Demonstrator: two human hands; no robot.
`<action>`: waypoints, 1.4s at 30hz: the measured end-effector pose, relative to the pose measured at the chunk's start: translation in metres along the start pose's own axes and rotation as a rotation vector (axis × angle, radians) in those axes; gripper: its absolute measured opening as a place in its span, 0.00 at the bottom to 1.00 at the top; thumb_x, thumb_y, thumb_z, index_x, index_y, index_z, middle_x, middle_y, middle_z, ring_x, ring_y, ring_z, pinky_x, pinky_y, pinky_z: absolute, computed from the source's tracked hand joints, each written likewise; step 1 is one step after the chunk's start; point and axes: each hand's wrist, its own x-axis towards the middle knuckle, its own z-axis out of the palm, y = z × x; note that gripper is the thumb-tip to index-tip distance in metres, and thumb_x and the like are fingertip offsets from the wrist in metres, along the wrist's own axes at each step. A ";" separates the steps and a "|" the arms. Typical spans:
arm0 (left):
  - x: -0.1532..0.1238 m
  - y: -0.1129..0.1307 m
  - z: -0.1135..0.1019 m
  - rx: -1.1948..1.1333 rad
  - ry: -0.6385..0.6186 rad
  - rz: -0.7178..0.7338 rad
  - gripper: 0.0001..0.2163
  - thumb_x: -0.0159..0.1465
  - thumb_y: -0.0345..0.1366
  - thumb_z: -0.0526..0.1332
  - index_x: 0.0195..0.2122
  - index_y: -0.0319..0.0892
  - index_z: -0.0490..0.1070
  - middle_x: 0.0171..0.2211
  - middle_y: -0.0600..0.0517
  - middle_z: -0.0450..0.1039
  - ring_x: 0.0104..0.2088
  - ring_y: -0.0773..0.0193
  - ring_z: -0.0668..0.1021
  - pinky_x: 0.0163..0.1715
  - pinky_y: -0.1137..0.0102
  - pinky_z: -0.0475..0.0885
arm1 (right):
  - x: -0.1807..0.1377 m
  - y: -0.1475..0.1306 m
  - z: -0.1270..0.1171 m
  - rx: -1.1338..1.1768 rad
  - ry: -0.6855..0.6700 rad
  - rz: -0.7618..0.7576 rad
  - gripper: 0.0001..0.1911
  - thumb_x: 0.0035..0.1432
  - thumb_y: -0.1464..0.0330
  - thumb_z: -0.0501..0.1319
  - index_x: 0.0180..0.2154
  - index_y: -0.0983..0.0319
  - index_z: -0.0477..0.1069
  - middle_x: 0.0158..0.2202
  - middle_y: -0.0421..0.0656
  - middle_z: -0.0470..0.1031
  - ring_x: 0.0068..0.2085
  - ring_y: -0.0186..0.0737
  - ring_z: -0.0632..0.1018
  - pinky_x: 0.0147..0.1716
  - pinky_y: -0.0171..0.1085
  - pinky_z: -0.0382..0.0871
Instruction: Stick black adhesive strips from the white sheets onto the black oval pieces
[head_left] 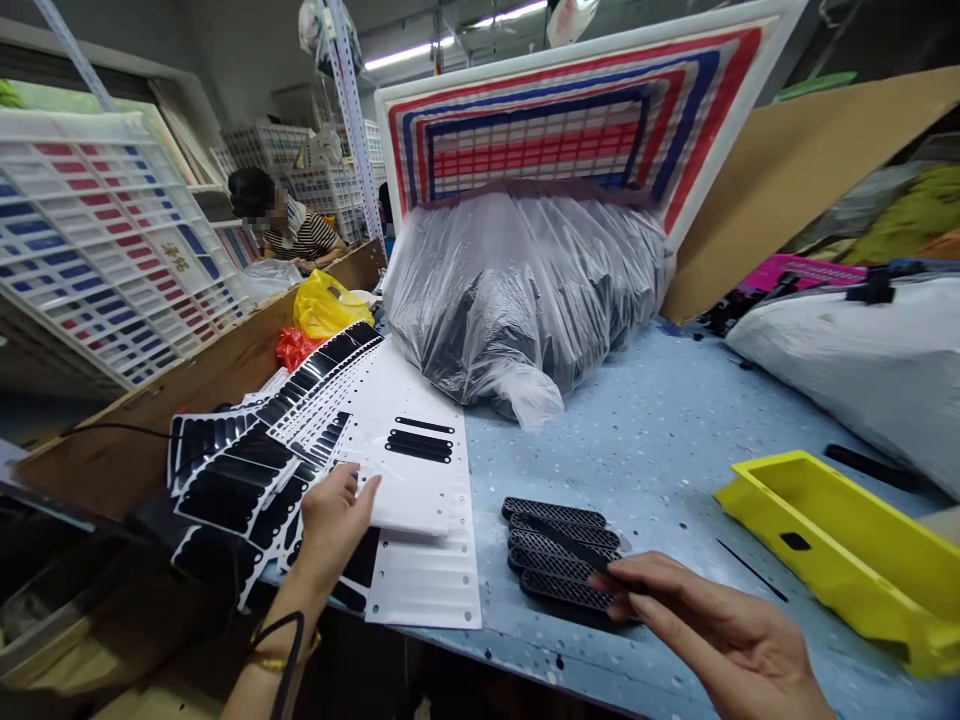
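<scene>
My right hand (705, 620) pinches the end of a thin black strip (566, 540) between thumb and fingers. The strip lies slantwise above several black mesh-patterned strips (562, 583) with rounded ends, grouped on the blue table. Over at the left, my left hand (335, 525) rests at the edge of a white backing sheet (412, 500), its thumb apart from the bent fingers. A few slim black strips (418, 446) with end holes sit on that sheet. Beside the hand spread sheets of black die-cut stickers (232, 485), overlapping one another.
A yellow plastic bin (847, 560) stands at right on the blue table (637, 440). Behind is a large clear bag (525, 290) of dark pieces, before a tilted striped crate (540, 130). A white sack (870, 340) lies far right. Another person (300, 235) sits at back left.
</scene>
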 end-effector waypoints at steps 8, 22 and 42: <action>-0.106 0.055 0.063 -0.828 -0.833 -0.502 0.21 0.52 0.53 0.68 0.24 0.38 0.68 0.16 0.49 0.73 0.11 0.67 0.73 0.10 0.78 0.52 | -0.023 -0.031 0.008 0.124 -0.134 -0.078 0.08 0.61 0.66 0.62 0.34 0.58 0.81 0.27 0.46 0.79 0.27 0.42 0.80 0.25 0.36 0.78; -0.128 0.055 0.077 -0.905 -0.744 -0.613 0.20 0.48 0.46 0.74 0.22 0.38 0.67 0.18 0.50 0.75 0.13 0.69 0.74 0.10 0.80 0.56 | -0.046 0.018 0.002 -0.535 0.121 -0.454 0.14 0.59 0.73 0.63 0.47 0.62 0.76 0.36 0.48 0.82 0.35 0.45 0.82 0.33 0.42 0.81; -0.122 0.012 0.094 -0.201 -0.517 0.136 0.10 0.47 0.31 0.68 0.32 0.43 0.82 0.20 0.52 0.74 0.18 0.65 0.70 0.22 0.70 0.66 | -0.033 0.051 -0.039 -0.434 -0.004 -0.109 0.06 0.60 0.66 0.65 0.36 0.58 0.80 0.34 0.44 0.83 0.33 0.42 0.84 0.32 0.36 0.81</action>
